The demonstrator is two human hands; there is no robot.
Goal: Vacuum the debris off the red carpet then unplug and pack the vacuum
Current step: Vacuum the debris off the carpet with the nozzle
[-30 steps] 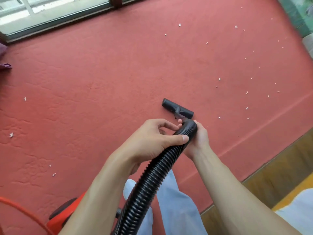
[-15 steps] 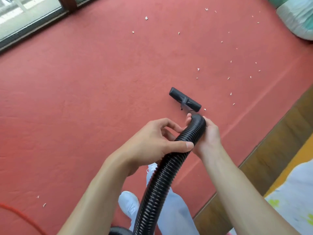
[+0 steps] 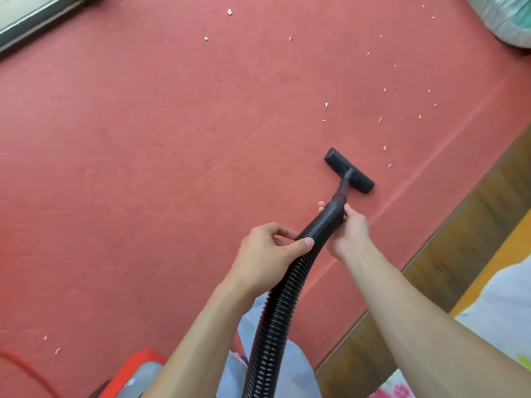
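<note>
Both hands wrapped round ribbed black vacuum hose: left hand, right hand. Keep flat black nozzle pressed on red carpet, sweep slowly toward white scraps.

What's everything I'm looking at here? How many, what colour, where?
carpet: one, red, most of the floor
debris bits: many, white, mostly upper right, two lower left
nozzle: one, black, on the carpet, centre right
hose: one, black, bottom centre up to nozzle
vacuum body: one, red-orange, bottom left
cord: one, orange, bottom left
window frame: one, dark, top left
wooden floor: one strip, brown, right of carpet
bundle: one, pale, top right
cloth: one, yellow and white, bottom right
trousers: one pair, light blue, bottom centre
left hand: one, gripping the hose midway
right hand: one, gripping the hose near the nozzle
</note>
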